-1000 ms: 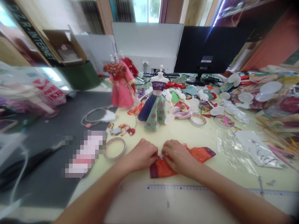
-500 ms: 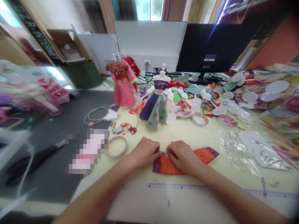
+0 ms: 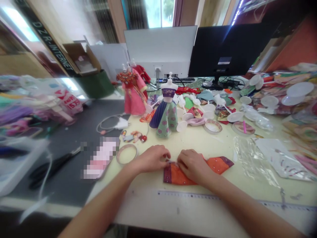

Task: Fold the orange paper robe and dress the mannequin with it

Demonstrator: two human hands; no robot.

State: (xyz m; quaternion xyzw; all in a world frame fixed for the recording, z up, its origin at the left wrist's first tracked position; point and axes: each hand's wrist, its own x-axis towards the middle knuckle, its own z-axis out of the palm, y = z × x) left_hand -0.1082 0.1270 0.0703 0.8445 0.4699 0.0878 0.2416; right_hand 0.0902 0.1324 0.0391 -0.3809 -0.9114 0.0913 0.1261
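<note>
Orange cloth (image 3: 177, 175) lies on the surface (image 3: 146, 206) just beyond the ruler (image 3: 188, 195), our right hand (image 3: 194, 162) curled over its middle, our left hand (image 3: 156, 157) bent-fingered at its left end; whether either pinches it, we cannot tell. Uneven pressure or a tug from us might skew or crease it. We read "DZR-INTERNET" on a dark strip (image 3: 52, 46); a bag's (image 3: 68, 101) red print is mostly blurred

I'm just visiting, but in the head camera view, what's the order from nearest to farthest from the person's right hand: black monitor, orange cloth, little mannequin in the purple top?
1. Orange cloth: on the table, under the right hand.
2. Little mannequin: standing beyond the hands, slightly left of the right one.
3. Black monitor: at the back, toward the right.
</note>
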